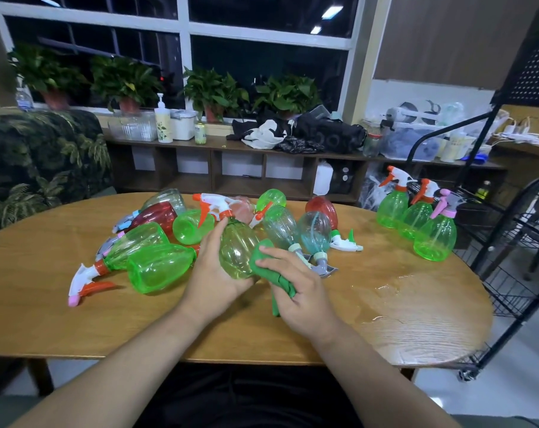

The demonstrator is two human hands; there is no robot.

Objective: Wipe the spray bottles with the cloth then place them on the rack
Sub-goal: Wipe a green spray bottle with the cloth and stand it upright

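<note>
An oval wooden counter (pixel 107 329) carries everything, and a wet patch (pixel 416 291) shines on its right side. Behind it, potted plants (pixel 212 91) line a dark window (pixel 262 57) above a low, cluttered shelf (pixel 200 168). A leaf-patterned sofa (pixel 39 156) stands to the left and a black wire rack (pixel 509 288) to the right.

The yellow-green spray bottle (pixel 237 251) is held just above the counter's middle. Its long axis runs away from the person, base nearest, with the white-and-orange spray head (pixel 214 208) at the far end and its nozzle aimed left. The left grip (pixel 212 273) curls round the bottle's left side and base. The right grip (pixel 296 285) bunches a green cloth (pixel 262 261) and presses it against the bottle's right side.

More bottles (pixel 157 267) lie heaped behind. Three green ones (pixel 419 217) stand upright at the counter's right edge, just beside the rack.
</note>
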